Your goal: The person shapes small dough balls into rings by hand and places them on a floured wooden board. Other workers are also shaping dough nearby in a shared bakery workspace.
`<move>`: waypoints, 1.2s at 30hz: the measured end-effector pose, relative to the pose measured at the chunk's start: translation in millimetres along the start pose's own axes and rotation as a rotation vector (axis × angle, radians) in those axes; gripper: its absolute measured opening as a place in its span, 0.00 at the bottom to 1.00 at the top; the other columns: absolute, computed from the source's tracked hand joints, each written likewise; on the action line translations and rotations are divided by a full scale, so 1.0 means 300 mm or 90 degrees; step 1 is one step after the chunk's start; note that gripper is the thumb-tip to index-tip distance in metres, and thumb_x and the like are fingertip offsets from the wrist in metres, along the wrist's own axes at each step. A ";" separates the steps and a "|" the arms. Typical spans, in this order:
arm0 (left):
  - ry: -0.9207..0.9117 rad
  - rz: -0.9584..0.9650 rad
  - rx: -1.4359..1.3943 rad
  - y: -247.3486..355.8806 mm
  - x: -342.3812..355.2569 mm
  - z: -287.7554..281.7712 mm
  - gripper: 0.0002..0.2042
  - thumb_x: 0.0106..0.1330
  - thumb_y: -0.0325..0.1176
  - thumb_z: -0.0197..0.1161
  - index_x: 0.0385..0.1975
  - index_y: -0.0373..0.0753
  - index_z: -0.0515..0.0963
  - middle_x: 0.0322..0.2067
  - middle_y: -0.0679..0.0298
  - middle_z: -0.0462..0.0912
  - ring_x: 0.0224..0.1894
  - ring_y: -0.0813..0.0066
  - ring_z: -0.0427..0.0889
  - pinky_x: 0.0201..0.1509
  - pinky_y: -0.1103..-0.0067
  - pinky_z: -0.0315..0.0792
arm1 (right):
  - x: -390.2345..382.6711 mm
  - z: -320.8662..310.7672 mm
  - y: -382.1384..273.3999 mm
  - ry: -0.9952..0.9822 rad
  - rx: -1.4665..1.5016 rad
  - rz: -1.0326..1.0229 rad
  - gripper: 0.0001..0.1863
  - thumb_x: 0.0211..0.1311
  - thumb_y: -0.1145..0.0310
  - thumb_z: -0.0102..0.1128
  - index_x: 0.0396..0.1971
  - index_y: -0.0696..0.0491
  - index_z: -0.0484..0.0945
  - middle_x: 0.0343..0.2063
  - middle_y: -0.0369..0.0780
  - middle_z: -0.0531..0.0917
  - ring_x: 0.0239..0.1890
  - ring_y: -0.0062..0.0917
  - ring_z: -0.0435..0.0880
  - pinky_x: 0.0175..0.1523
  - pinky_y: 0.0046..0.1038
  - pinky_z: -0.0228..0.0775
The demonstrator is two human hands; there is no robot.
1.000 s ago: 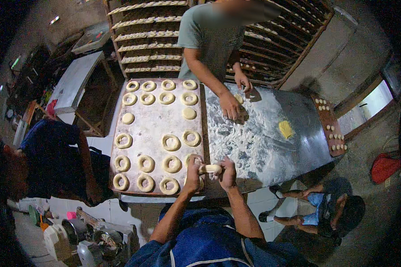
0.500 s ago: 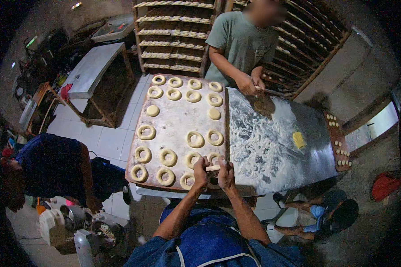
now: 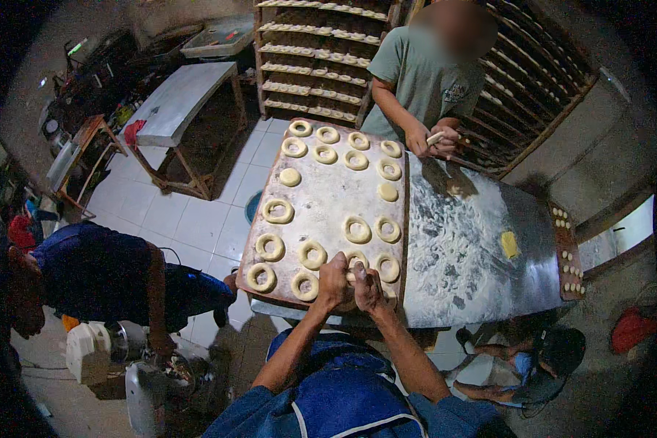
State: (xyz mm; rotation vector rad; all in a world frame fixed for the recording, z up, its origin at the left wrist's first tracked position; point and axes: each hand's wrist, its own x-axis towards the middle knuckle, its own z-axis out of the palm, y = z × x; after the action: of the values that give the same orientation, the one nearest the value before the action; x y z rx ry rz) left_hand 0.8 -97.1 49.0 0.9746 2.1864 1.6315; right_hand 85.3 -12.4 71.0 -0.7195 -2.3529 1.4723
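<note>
Over the near right part of a wooden board [image 3: 325, 191], my left hand [image 3: 333, 282] and my right hand [image 3: 369, 290] are close together, fingers curled in. Between them they hold a piece of pale dough [image 3: 351, 277], mostly covered by the fingers. Rows of dough rings [image 3: 261, 267] lie on the board around and beyond my hands. Two flat rounds without a hole are among them, one dough round [image 3: 290, 177] at the left and another dough round [image 3: 387, 192] at the right.
Right of the board stretches a floured metal table [image 3: 445, 255] with a yellow block [image 3: 509, 244]. Across it a co-worker [image 3: 425, 80] holds a small dough strip [image 3: 435, 138]. Racks [image 3: 261, 66] of dough trays stand behind. Other people are at the left [image 3: 95, 270] and lower right [image 3: 522, 365].
My view has shifted, so the board and tables appear farther right. My hands have drawn closer together around the dough. The co-worker has raised the hands with a dough strip.
</note>
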 end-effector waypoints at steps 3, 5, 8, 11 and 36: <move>0.076 -0.187 -0.641 -0.151 -0.009 0.025 0.16 0.67 0.40 0.42 0.22 0.33 0.62 0.20 0.48 0.69 0.25 0.54 0.72 0.28 0.69 0.64 | 0.013 0.046 -0.043 0.078 0.045 -0.109 0.33 0.65 0.42 0.34 0.17 0.60 0.66 0.09 0.43 0.65 0.15 0.28 0.61 0.24 0.37 0.53; 0.077 -0.155 -0.588 -0.084 -0.004 -0.010 0.18 0.68 0.42 0.40 0.21 0.35 0.61 0.15 0.56 0.65 0.20 0.61 0.66 0.26 0.71 0.61 | 0.024 0.065 -0.028 0.111 0.026 -0.152 0.32 0.65 0.44 0.36 0.16 0.60 0.66 0.09 0.43 0.64 0.15 0.29 0.61 0.24 0.37 0.53; 0.008 0.063 -0.028 -0.064 0.018 -0.057 0.18 0.70 0.42 0.38 0.19 0.40 0.61 0.15 0.68 0.59 0.20 0.73 0.62 0.27 0.74 0.61 | 0.038 0.070 -0.028 0.041 -0.010 -0.171 0.31 0.65 0.47 0.38 0.15 0.62 0.64 0.09 0.44 0.62 0.16 0.29 0.61 0.24 0.37 0.53; 0.101 -0.106 -0.485 -0.110 0.025 -0.048 0.18 0.69 0.41 0.39 0.20 0.37 0.62 0.14 0.59 0.60 0.19 0.65 0.64 0.27 0.72 0.61 | 0.050 0.060 -0.106 0.022 -0.001 -0.173 0.27 0.65 0.51 0.41 0.21 0.61 0.73 0.10 0.46 0.69 0.14 0.36 0.67 0.25 0.39 0.58; 0.167 -0.191 -0.372 -0.106 0.220 -0.173 0.21 0.70 0.49 0.39 0.19 0.42 0.62 0.14 0.67 0.64 0.15 0.79 0.65 0.16 0.79 0.62 | 0.309 0.004 -0.077 -0.106 0.182 -0.321 0.24 0.57 0.50 0.56 0.21 0.61 0.73 0.17 0.40 0.74 0.23 0.26 0.72 0.34 0.30 0.65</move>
State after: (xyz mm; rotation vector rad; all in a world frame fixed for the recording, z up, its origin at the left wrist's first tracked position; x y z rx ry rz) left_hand -89.0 -99.2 50.3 0.2693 1.7013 2.1395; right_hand 0.8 28.8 88.3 0.0702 -2.1446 1.6169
